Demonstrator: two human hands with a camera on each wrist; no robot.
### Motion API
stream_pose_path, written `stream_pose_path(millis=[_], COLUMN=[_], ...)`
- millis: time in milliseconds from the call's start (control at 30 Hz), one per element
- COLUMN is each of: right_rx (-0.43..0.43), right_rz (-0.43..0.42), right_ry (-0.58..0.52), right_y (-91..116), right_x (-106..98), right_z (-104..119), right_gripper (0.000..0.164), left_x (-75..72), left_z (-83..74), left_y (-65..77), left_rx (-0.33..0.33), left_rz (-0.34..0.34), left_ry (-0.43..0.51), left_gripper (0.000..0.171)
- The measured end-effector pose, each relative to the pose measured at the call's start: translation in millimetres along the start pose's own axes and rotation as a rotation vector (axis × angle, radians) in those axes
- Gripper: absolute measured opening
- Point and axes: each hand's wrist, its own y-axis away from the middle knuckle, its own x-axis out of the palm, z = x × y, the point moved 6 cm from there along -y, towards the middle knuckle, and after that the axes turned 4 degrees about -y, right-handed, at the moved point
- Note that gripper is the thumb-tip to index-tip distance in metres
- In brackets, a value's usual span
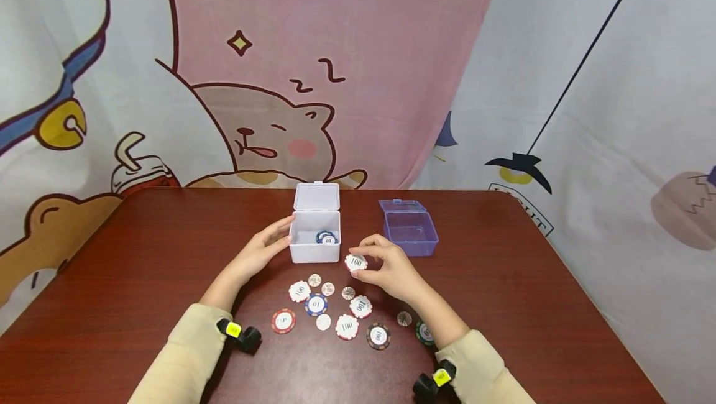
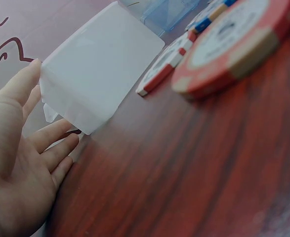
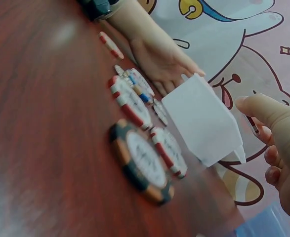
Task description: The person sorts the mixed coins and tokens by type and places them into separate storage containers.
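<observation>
A white plastic box (image 1: pixel 314 253) stands on the table with its lid tilted back, and blue-edged poker chips (image 1: pixel 327 238) lie inside it. My left hand (image 1: pixel 258 256) rests along the box's left side, fingers fairly straight; in the left wrist view its thumb is by the box's upper edge. Just right of the box's front, my right hand (image 1: pixel 391 269) pinches a white poker chip (image 1: pixel 355 262) marked 100 between thumb and fingers, above the table. From the right wrist, only a dark-and-white edge of that chip shows between the fingers.
Loose poker chips in white, blue, red (image 1: pixel 283 321), black (image 1: pixel 378 336) and green (image 1: pixel 424 332) lie on the table (image 1: pixel 537 304) before the box. Small round pieces (image 1: pixel 323 322) lie among them. A translucent purple box (image 1: pixel 418 247) with a raised lid stands behind my right hand.
</observation>
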Motion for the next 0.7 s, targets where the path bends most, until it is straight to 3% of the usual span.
stream_pose_path(millis=[100, 267, 700], right_rx=[0.0, 0.007, 0.001], right_rz=[-0.008, -0.017, -0.02], right_ry=[0.001, -0.013, -0.023], right_y=[-7.1, -20.0, -52.7], right_x=[0.7, 1.8, 7.0], right_z=[2.2, 4.6, 7.0], right_gripper=[0.038, 0.036, 0.034], left_x=[0.3, -1.5, -1.6], left_z=[3.2, 26.3, 36.5], left_y=[-1.2, -8.3, -10.9], left_rx=[0.0, 0.015, 0.015], left_rz=[-0.002, -0.016, -0.024], left_ry=[0.011, 0.012, 0.005], left_gripper=[0.053, 0.053, 0.052])
